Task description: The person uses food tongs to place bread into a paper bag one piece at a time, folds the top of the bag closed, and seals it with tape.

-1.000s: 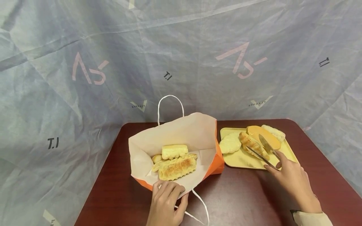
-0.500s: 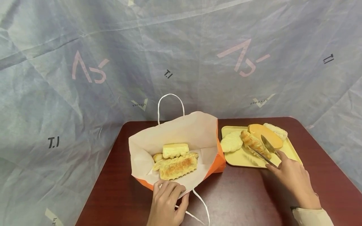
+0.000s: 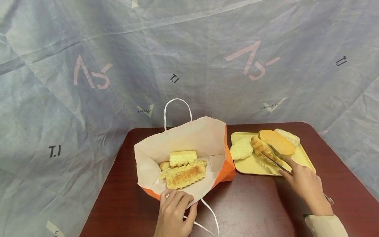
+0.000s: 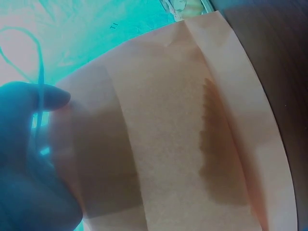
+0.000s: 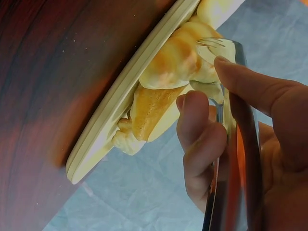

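Note:
My left hand grips the near rim of a white-lined orange paper bag, its thumb outside in the left wrist view. Inside the bag lie a pale bread block and a browned, ridged loaf, with other pieces partly hidden behind. My right hand holds metal tongs between thumb and fingers. The tongs' tips lie on either side of a golden twisted bread roll on a yellow tray. One tip is fork-like in the right wrist view.
Beside the roll on the tray lie a pale flat bun, an orange-brown bread slice and a whitish knobbly piece. White cord handles stick out from the bag. A grey printed sheet hangs behind the dark table.
The tongs' arms have drawn closer together around the twisted roll as my right hand squeezes. My left hand stays on the bag's rim.

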A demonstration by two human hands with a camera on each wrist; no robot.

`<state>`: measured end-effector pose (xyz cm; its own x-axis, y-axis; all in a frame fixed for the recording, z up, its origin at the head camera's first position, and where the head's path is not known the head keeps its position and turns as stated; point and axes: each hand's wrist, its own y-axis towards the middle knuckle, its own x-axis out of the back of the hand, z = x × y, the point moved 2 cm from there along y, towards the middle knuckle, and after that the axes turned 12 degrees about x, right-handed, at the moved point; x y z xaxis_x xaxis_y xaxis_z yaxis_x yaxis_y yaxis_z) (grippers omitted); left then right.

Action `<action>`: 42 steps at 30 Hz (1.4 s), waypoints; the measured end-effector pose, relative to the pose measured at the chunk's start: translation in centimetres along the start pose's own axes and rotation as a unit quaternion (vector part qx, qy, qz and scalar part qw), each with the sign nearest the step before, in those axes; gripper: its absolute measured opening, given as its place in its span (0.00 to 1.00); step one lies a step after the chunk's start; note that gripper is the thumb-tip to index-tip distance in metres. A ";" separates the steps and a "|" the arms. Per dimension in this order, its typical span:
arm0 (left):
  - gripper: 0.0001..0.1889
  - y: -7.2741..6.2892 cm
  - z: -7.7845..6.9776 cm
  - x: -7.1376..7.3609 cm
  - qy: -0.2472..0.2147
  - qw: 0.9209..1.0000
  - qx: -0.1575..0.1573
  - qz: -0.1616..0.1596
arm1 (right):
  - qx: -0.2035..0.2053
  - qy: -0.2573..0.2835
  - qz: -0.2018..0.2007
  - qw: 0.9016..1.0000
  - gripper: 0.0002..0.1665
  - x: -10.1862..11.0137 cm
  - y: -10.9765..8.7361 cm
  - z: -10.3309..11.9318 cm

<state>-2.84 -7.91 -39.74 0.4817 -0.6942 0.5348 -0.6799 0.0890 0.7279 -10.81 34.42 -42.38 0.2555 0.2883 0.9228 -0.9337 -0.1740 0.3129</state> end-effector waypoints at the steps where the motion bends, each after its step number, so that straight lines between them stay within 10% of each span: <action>1: 0.07 0.0 0.0 0.0 0.000 1.000 0.001 0.001 | 0.000 -0.001 0.000 1.000 0.33 0.0 0.0 0.0; 42: 0.07 0.1 -0.1 0.1 0.000 1.000 0.004 0.003 | 0.037 0.003 -0.134 0.990 0.26 1.4 -0.5 2.3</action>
<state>-2.80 -7.91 -39.60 0.4773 -0.6944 0.5385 -0.6867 0.0877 0.7217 -9.41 32.70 -40.75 0.4907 0.3390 0.8027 -0.8110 -0.1590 0.5630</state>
